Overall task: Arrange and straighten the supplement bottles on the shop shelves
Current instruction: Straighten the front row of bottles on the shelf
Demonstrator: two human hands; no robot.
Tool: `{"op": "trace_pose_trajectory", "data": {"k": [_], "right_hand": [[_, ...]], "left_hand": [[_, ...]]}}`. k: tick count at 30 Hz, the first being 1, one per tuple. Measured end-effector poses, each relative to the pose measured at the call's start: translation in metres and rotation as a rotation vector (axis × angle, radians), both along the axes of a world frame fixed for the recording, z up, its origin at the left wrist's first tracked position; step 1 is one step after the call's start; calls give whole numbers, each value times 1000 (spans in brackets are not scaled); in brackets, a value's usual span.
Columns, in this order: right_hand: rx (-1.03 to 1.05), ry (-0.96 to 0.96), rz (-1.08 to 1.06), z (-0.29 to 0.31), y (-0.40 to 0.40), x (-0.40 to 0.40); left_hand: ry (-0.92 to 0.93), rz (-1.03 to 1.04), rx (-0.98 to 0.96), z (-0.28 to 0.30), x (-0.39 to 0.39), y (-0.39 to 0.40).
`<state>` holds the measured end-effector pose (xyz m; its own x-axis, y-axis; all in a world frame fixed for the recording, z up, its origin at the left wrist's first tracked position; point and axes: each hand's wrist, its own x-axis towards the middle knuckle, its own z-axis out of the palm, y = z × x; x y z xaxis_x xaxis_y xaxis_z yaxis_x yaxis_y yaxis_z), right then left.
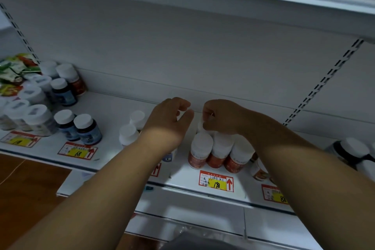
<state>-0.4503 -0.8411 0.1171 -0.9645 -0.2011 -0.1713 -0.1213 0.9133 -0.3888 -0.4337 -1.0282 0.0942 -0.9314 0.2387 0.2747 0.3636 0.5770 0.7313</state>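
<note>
Fingers pinch a cap behind orange-labelled bottles.

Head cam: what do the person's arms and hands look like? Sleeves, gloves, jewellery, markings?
Both forearms are bare to the bottom edge of the frame, with no sleeve showing. The left hand and the right hand wear no gloves. No watch, band or bracelet sits on either wrist, and no ring shows on the visible fingers. No tattoos or other markings are visible in this dim light.

Crinkled green and red snack packets lie far left. A red-bordered yellow price tag reads 198. Brown wooden floor shows below
</note>
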Motion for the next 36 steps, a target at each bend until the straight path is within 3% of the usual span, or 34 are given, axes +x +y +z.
{"op": "trace_pose_trajectory", "data": {"k": [11,20,26,31,36], "right_hand": [[-129,437,-95,13,-50,38],[-280,534,-163,26,-211,36],[-333,602,-115,24,-295,26],[-313,591,-2,14,-337,6],[-293,533,42,5,-373,-12]], "left_hand": [[123,-8,-94,-2,7,-52],[219,-91,-183,11,-18,-192],[110,-23,-172,9,-24,-280],[155,134,-133,0,-16,-329],[158,165,-111,-2,-11,-365]]}}
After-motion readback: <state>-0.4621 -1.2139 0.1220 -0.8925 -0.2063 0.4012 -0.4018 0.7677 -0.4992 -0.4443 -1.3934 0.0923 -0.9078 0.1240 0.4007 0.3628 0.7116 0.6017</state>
